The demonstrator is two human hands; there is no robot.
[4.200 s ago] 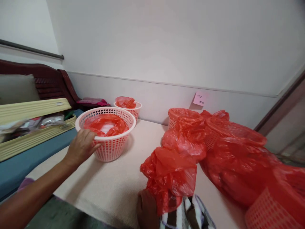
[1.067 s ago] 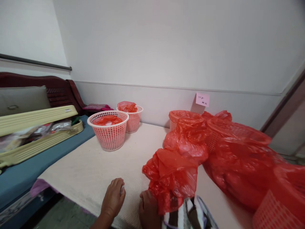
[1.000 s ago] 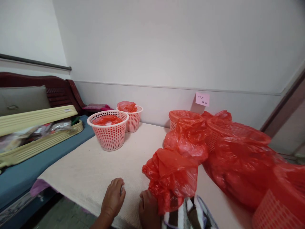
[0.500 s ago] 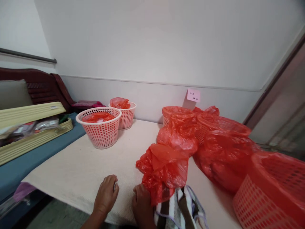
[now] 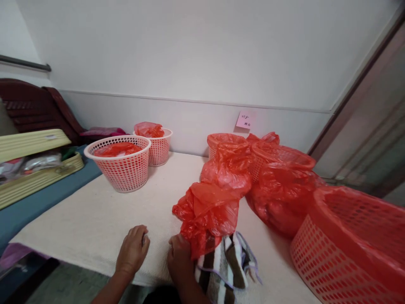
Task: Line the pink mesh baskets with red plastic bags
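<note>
My left hand rests on the cream cloth covering the table, fingers curled in towards the thumb. A small dark sliver shows between thumb and fingers, too small to name. Close by, my right hand is also curled on the cloth, against the left edge of a crumpled red plastic bag; whatever its fingers hold, if anything, is hidden. From under that bag comes a striped cloth in brown, white and grey with a purple edge, beside my right forearm.
Two pink perforated baskets holding red plastic stand at the back left. Red-lined baskets and a full red bag line the right. A pink note is on the wall. A yellow case lies open at left.
The whole view has shifted, so everything appears a little further left and higher. Both hands keep their curled pose and place beside the red bag.
</note>
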